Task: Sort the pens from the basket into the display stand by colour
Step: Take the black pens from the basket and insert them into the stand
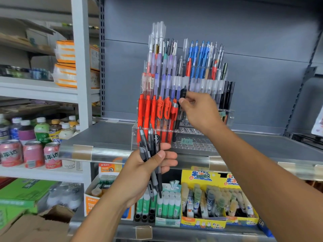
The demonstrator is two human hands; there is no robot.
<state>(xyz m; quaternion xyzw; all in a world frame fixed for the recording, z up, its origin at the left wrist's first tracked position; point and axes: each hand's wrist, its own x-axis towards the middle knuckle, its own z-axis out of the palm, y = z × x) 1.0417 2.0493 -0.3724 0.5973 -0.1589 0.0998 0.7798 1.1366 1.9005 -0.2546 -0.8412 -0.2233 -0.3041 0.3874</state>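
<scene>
A clear acrylic display stand is seen on a grey metal shelf, and all places are given relative to it. Six red pens are counted in its front row, held upright with their clips at the top. Just right of that row, one black pen is pinched near its top between thumb and fingers of the right hand; its long axis is upright, slightly tilted, its lower end down at the stand's holes. The pen lies at the left edge of that hand, below the fingertips. In front of the stand and lower, a bundle of about four dark grey and black pens is gripped by the left hand, fingers curled round it; the bundle runs roughly vertical, clip ends pointing up towards the stand
</scene>
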